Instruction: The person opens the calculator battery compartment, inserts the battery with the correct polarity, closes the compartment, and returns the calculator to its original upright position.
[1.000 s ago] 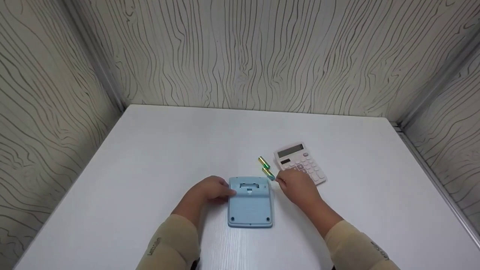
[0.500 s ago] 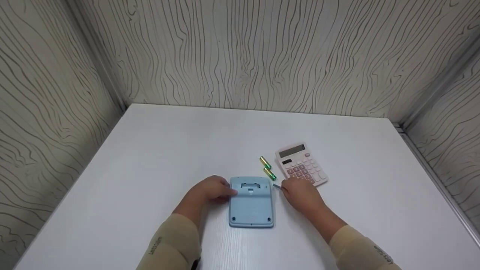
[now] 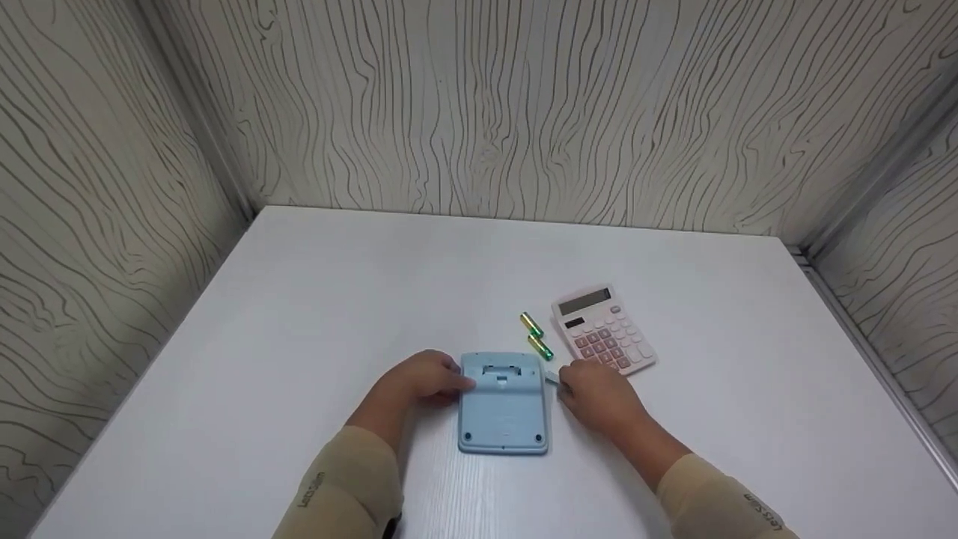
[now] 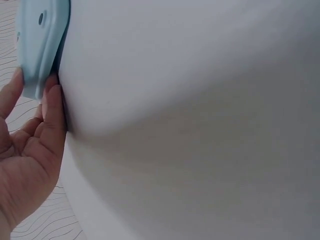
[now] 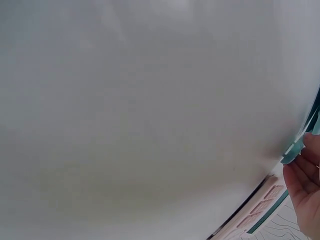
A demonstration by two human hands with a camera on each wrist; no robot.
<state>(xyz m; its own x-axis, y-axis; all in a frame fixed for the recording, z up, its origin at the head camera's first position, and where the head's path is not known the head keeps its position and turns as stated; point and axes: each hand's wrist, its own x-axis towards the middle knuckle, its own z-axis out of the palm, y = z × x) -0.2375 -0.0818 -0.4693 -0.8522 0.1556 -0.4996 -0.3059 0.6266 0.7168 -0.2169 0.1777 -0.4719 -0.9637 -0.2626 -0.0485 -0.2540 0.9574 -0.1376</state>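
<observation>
A light blue calculator (image 3: 503, 412) lies face down on the white table, its back showing an uncovered battery slot (image 3: 501, 371) near the top. My left hand (image 3: 428, 376) grips its left edge, thumb on the back and fingers at the side; the left wrist view shows this hold on the calculator's corner (image 4: 37, 55). Just off the right edge, my right hand (image 3: 599, 393) pinches a small blue battery cover (image 3: 552, 377), also visible in the right wrist view as a thin curved piece (image 5: 294, 151) between thumb and fingers.
Two green-and-gold batteries, a farther one (image 3: 531, 324) and a nearer one (image 3: 539, 347), lie above the blue calculator's top right corner. A pink calculator (image 3: 605, 329) lies face up beyond my right hand. Patterned panels (image 3: 479, 112) wall the table's back and sides.
My right hand has drawn back from beside the nearer battery toward me, and the blue cover in its fingers has come into sight. My left hand keeps its hold on the calculator.
</observation>
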